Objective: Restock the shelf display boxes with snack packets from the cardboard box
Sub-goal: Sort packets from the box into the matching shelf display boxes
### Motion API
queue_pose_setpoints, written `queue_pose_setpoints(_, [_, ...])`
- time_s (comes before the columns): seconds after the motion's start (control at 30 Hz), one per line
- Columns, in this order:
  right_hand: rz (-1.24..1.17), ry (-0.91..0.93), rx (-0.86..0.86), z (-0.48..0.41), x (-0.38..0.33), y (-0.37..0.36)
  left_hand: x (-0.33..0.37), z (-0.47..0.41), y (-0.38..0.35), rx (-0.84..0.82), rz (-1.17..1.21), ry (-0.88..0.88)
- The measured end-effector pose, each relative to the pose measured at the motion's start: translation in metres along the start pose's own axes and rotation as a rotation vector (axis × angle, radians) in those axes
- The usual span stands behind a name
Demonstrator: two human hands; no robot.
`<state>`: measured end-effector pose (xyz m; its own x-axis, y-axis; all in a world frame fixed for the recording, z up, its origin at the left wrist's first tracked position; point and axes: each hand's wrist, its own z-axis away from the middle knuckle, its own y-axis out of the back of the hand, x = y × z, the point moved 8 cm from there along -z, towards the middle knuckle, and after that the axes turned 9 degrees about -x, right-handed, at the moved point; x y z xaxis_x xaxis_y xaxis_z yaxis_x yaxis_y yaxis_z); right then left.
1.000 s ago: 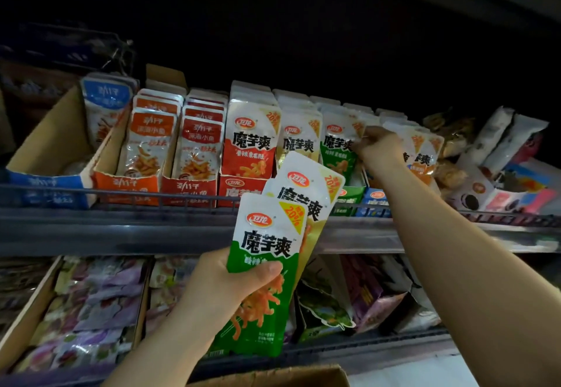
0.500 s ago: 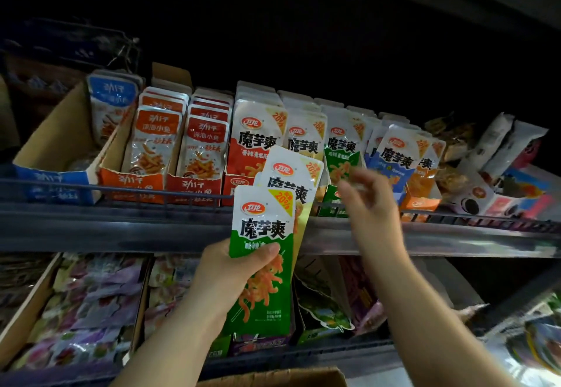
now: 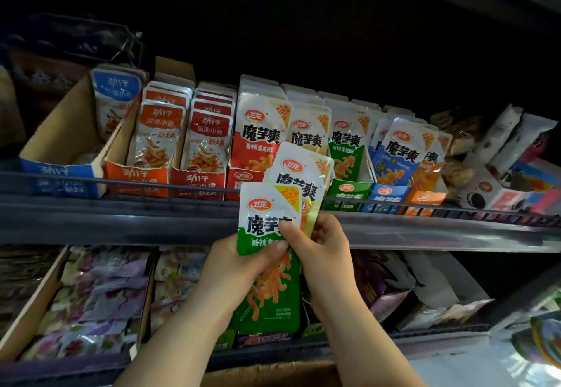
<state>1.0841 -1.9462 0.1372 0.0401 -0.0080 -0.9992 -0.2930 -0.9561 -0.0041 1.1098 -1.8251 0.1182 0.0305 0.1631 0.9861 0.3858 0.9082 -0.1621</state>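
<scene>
Two packets up by the shelf [image 3: 121, 219] front edge: left hand [image 3: 236, 262] grips the green packet [image 3: 267, 292], right hand [image 3: 321, 244] pinches it and the yellow packet [image 3: 299, 171] behind it.

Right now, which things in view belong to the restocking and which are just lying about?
Job: held packets, gripped by left hand and right hand; green display box; cardboard box at the bottom edge.
Lying about: orange fish packets; blue fish box; purple packets on the lower shelf; cookie box at right.
</scene>
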Motion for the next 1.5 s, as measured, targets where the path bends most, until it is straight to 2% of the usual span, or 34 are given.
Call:
queue_pose_setpoints(0.6, [-0.140, -0.036, -0.038, -0.010, 0.015, -0.002, 0.003, 0.005, 0.012, 0.038, 0.042, -0.024])
queue_pose_setpoints(0.83, [-0.131, -0.067, 0.009, -0.007, 0.018, 0.001, -0.003, 0.005, 0.016, 0.058, -0.045, -0.009])
queue_pose_setpoints(1.03, [-0.076, -0.048, 0.118, -0.011, -0.007, 0.035, -0.002, 0.003, 0.026, 0.071, 0.019, -0.002])
queue_pose_setpoints(1.3, [0.267, 0.135, 0.283, -0.045, -0.094, 0.105, -0.004, 0.002, 0.025, 0.056, 0.004, 0.049])
queue_pose_setpoints(1.5, [0.342, 0.335, 0.340, -0.066, -0.145, 0.128, -0.001, 0.002, 0.024, 0.046, -0.078, 0.039])
